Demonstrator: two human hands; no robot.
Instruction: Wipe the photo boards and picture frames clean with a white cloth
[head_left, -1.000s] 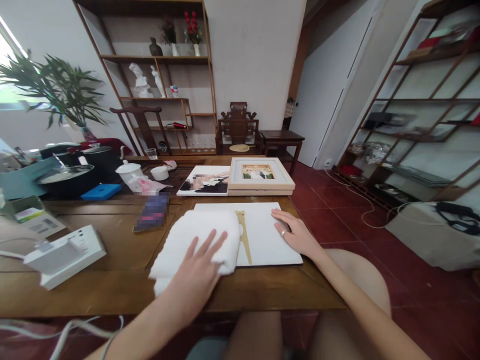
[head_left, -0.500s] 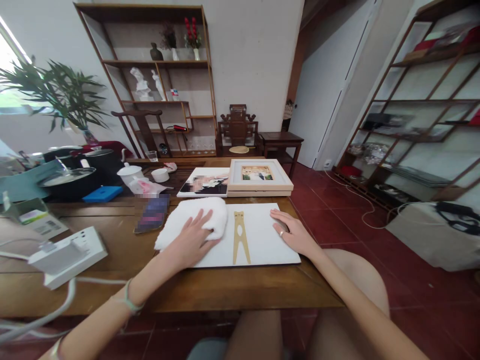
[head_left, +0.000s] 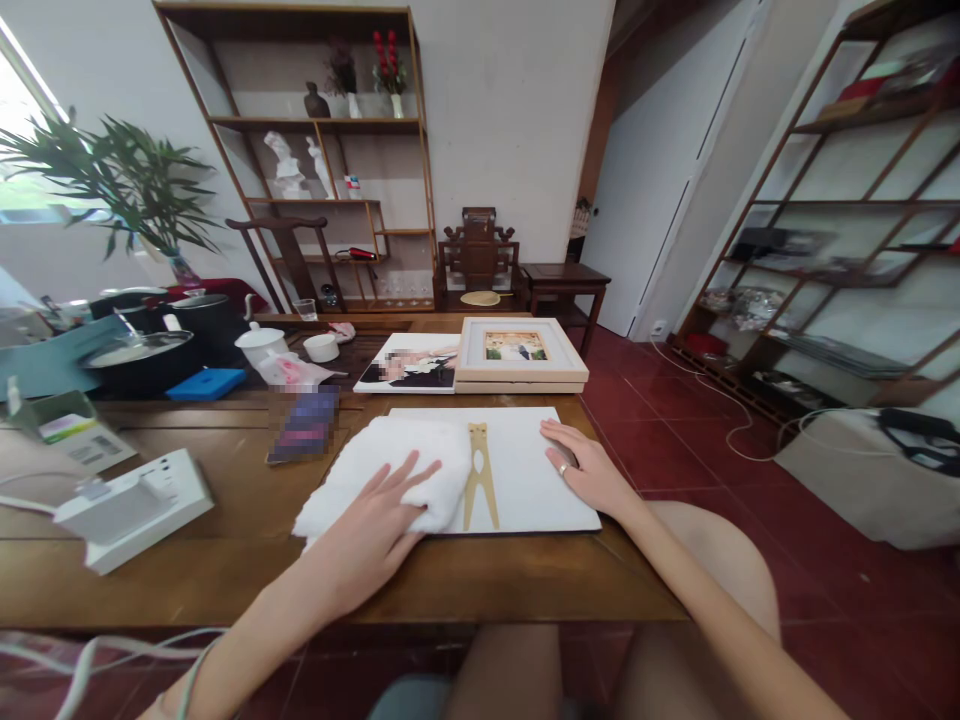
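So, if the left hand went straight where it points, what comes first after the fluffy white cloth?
Past the fluffy white cloth, the left hand probably meets the flat tan two-legged cutout, though it might narrowly miss.

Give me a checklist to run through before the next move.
- Left hand on the folded white fluffy towel: ok.
- Right hand resting on the flat white rectangular board, at its right side: ok.
- Towel within the board: not ok, it spills past the left side over the brown wooden table.
- Towel apart from the gold-coloured, two-legged, flat figure: cannot tell, their edges nearly meet.
- Pale wooden picture frame apart from the towel: ok.
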